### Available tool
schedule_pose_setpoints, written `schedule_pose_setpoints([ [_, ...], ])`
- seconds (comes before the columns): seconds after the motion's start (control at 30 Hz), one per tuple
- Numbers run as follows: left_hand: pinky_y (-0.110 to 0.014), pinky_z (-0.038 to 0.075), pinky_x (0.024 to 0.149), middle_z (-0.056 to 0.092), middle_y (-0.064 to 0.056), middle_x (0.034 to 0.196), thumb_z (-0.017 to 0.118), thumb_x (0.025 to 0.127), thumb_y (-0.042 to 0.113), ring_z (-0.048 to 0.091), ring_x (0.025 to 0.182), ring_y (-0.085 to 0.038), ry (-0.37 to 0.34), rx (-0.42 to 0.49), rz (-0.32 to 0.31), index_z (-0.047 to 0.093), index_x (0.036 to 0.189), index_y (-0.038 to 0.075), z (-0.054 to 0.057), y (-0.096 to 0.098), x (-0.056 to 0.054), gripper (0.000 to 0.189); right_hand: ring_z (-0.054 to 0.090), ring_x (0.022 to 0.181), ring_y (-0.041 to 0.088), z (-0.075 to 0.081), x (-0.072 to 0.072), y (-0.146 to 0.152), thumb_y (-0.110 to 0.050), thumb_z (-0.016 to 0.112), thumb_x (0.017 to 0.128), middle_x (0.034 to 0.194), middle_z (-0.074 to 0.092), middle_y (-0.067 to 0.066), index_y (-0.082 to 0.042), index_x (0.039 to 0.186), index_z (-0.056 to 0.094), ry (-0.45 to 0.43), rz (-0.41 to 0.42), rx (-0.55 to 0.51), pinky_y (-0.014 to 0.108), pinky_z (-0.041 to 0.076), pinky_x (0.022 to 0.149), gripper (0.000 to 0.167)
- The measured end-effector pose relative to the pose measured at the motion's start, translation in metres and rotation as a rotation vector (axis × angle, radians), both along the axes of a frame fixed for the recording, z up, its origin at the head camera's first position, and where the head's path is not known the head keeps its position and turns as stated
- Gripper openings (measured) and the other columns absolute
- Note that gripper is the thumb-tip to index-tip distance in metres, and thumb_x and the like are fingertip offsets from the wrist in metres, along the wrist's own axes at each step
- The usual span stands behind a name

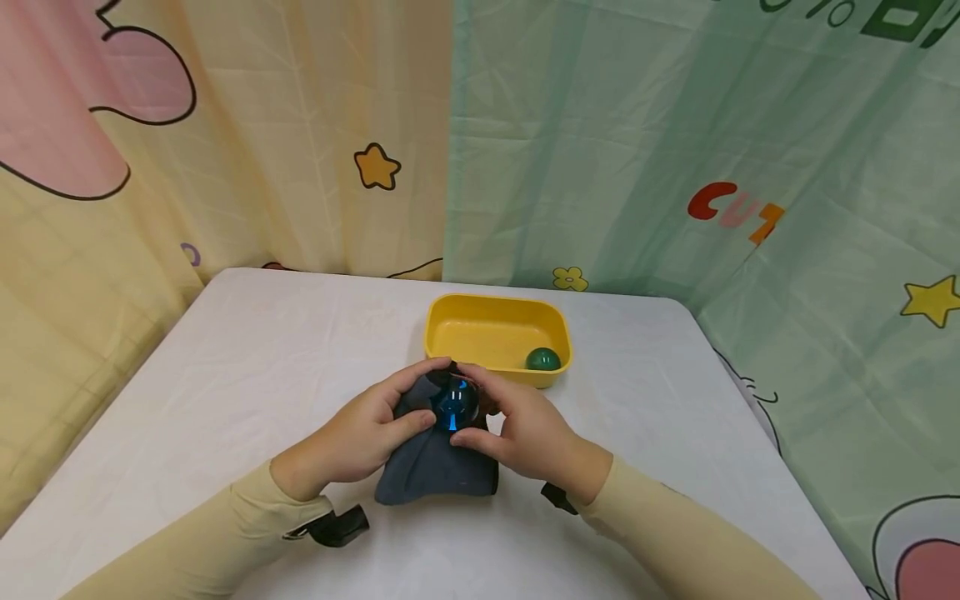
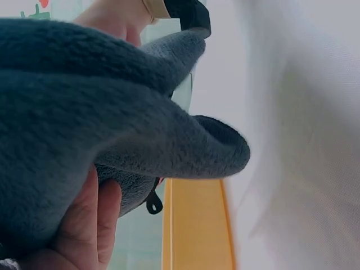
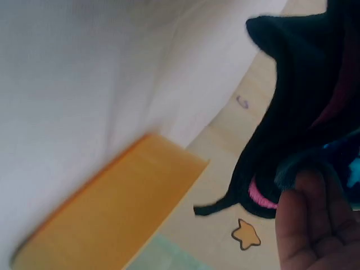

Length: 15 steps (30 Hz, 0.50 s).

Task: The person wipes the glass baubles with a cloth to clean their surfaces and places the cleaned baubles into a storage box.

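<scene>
Tabletop [image 1: 225,375] cut off at bottom of head view. Yellow tray [image 1: 480,321] on it, near wall partly covered. Grey cloth [image 1: 438,479] in front, too dark to read well in R wrist view. L hand [image 1: 367,433] & R hand [image 1: 536,429] part-closed, both gripping cloth, some fingers hidden. Blue ball [image 1: 459,407] btwn thumbs. Green ball [image 1: 543,359] in tray's near R corner, base hidden.
</scene>
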<state>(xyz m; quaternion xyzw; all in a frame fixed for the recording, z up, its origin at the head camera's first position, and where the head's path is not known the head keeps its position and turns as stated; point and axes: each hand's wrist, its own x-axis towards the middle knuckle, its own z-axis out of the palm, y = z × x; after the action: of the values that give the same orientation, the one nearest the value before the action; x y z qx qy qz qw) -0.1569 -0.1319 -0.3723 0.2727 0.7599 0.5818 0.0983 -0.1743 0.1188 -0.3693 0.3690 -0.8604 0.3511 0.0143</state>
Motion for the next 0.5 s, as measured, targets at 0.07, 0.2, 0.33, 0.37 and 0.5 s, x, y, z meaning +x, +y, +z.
schedule_pose_setpoints([
  [0.07, -0.01, 0.039, 0.11, 0.042, -0.015, 0.166, 0.06, 0.107, 0.008, 0.047, 0.147, -0.036, 0.001, 0.004, 0.002, 0.037, 0.163, 0.012, -0.0002, -0.0003, -0.0007, 0.061, 0.071, 0.102, 0.012, 0.0009, -0.0004, 0.0006, -0.023, 0.083, 0.093, 0.141, 0.069, 0.003, -0.012, 0.159, 0.045, 0.035, 0.02, 0.041, 0.033, 0.061, 0.095, 0.077],
  [0.2, -0.01, 0.039, 0.111, 0.04, -0.014, 0.168, 0.06, 0.107, 0.009, 0.045, 0.149, -0.033, 0.009, 0.003, -0.008, 0.036, 0.163, 0.012, -0.0013, -0.0004, -0.0011, 0.061, 0.071, 0.097, 0.01, 0.0013, -0.0007, 0.0, -0.02, 0.081, 0.094, 0.132, 0.072, 0.003, -0.011, 0.157, 0.047, -0.013, 0.015, 0.042, 0.029, 0.061, 0.09, 0.073],
  [0.33, -0.012, 0.041, 0.11, 0.04, -0.013, 0.167, 0.058, 0.108, 0.008, 0.049, 0.145, -0.03, -0.002, 0.004, -0.023, 0.033, 0.165, 0.014, -0.0021, 0.0004, -0.0008, 0.063, 0.066, 0.083, 0.007, -0.0003, -0.001, -0.0024, -0.027, 0.082, 0.093, 0.106, 0.076, 0.001, -0.009, 0.146, 0.057, -0.143, -0.03, -0.06, 0.025, 0.06, 0.075, 0.061],
  [0.37, -0.012, 0.042, 0.11, 0.041, -0.014, 0.167, 0.058, 0.108, 0.008, 0.05, 0.145, -0.031, -0.007, 0.008, -0.026, 0.033, 0.165, 0.014, -0.0021, 0.0007, -0.0008, 0.063, 0.066, 0.082, 0.007, -0.001, -0.0013, -0.0027, -0.028, 0.082, 0.093, 0.103, 0.075, 0.0, -0.008, 0.144, 0.058, -0.146, -0.035, -0.078, 0.025, 0.06, 0.075, 0.06],
  [0.5, -0.011, 0.039, 0.11, 0.044, -0.014, 0.164, 0.06, 0.107, 0.01, 0.051, 0.144, -0.034, 0.005, -0.015, -0.006, 0.034, 0.164, 0.014, -0.0017, -0.0003, -0.0014, 0.063, 0.069, 0.093, 0.007, -0.0006, -0.0012, -0.0014, -0.03, 0.086, 0.09, 0.129, 0.072, 0.001, -0.011, 0.154, 0.049, -0.068, -0.016, -0.036, 0.027, 0.061, 0.087, 0.077],
])
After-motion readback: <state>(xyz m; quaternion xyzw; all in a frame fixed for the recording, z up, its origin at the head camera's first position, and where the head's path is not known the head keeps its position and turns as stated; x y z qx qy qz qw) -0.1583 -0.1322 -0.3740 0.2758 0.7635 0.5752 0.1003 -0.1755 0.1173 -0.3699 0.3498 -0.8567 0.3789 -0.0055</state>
